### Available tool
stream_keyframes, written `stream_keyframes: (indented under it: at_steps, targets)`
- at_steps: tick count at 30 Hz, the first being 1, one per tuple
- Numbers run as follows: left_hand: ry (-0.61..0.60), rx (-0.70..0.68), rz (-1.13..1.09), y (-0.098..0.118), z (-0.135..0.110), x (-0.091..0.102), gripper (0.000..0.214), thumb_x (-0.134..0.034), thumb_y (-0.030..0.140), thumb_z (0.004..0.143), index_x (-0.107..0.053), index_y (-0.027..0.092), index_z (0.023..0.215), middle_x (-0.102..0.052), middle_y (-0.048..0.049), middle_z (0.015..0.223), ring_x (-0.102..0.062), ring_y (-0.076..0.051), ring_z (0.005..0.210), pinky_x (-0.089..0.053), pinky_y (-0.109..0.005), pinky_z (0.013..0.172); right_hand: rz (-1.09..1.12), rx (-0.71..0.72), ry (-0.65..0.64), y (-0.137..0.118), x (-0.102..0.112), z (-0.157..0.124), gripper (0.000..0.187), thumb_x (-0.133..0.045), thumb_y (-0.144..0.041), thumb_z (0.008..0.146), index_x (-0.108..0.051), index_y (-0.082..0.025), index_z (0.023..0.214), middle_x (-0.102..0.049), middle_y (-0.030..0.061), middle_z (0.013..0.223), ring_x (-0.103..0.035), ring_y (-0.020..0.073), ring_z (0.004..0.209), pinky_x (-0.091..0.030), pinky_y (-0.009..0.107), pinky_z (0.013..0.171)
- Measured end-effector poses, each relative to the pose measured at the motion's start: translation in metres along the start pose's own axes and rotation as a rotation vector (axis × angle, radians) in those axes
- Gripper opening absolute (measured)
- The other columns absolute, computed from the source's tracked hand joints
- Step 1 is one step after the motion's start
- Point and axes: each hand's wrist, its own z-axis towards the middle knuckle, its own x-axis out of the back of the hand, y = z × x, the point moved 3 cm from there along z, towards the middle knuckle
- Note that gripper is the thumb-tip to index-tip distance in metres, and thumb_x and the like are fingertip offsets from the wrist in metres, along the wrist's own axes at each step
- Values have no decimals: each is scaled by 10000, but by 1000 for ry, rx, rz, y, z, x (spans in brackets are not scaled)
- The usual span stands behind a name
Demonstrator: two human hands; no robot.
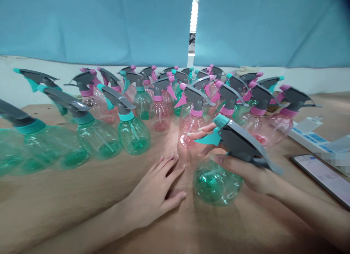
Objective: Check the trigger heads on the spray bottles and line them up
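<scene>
My right hand [246, 170] is wrapped round the neck of a clear green spray bottle [216, 184] with a grey head and a teal nozzle and trigger. The bottle tilts a little, and one finger stretches out near its trigger. Whether its base touches the table, I cannot tell. Flat on the wooden table [109, 210] lies my left hand [160, 183], fingers spread, holding nothing, to the left of that bottle. Just behind the hands stands a pink spray bottle [191, 126], partly hidden by my right fingers. A green spray bottle [133, 135] stands beyond my left hand.
Several more green bottles [98, 137] line the left, and pink and green ones crowd the back. At the right lie a phone [322, 177] and a white power strip [311, 137]. A blue curtain [95, 27] hangs behind the table.
</scene>
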Motion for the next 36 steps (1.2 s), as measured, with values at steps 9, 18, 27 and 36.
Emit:
stream_keyframes:
  at_steps: [9,18,27,36]
  targets:
    - [-3,-9,27,1,-1,-1,580,-461,489,966,-369,193,1455,-292,-113,1537,-225,-286,1421,-218,-503,1133,4,-37,52,1,-1,-2,369,-529,-179,850,-600,-327,1181,-698,8,896,-676,198,812,-539,375,849]
    - [0,-8,6,1,0,0,588,-468,488,961,-365,193,1459,-303,-111,1533,-229,-295,1419,-225,-507,1130,-29,24,17,-1,0,-1,426,-498,-132,819,-598,-335,1180,-704,17,905,-679,217,893,-528,410,897]
    - [-13,-15,33,1,1,0,600,-455,490,967,-362,158,1459,-289,-133,1535,-210,-291,1425,-220,-505,1131,-30,58,18,-4,-1,1,483,-466,-94,780,-581,-329,1186,-699,15,908,-691,215,852,-551,397,825]
    - [-15,-20,45,2,0,0,587,-463,477,969,-387,143,1446,-316,-138,1524,-218,-294,1422,-211,-499,1136,-73,61,55,-3,0,-2,470,-487,-94,770,-571,-311,1178,-676,18,901,-670,211,803,-559,368,745]
